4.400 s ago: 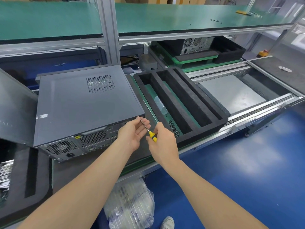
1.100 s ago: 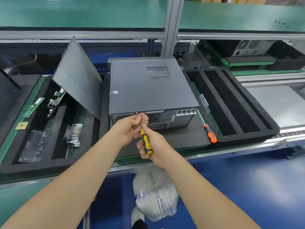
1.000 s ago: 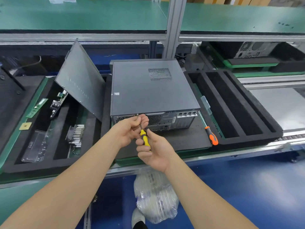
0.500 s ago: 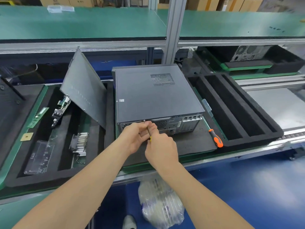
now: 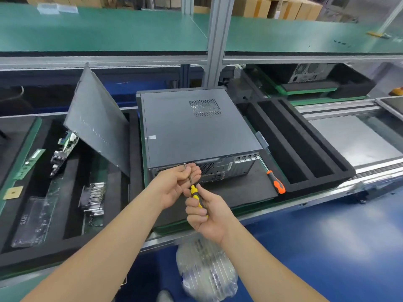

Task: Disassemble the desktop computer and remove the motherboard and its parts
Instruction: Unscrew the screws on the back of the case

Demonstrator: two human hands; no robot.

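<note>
The desktop computer [image 5: 196, 131] lies flat just left of the slotted foam tray [image 5: 318, 180]; I judge it heavy, stiff sheet steel, best held by its edges; my left hand [image 5: 174, 184] pinches the screwdriver [image 5: 195, 194] shaft, my right hand [image 5: 207, 216] grips its handle.

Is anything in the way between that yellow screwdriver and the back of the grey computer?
Nothing visible. The left hand pinches the shaft of the yellow screwdriver right at the rear panel of the computer; the right hand grips its handle.
</note>
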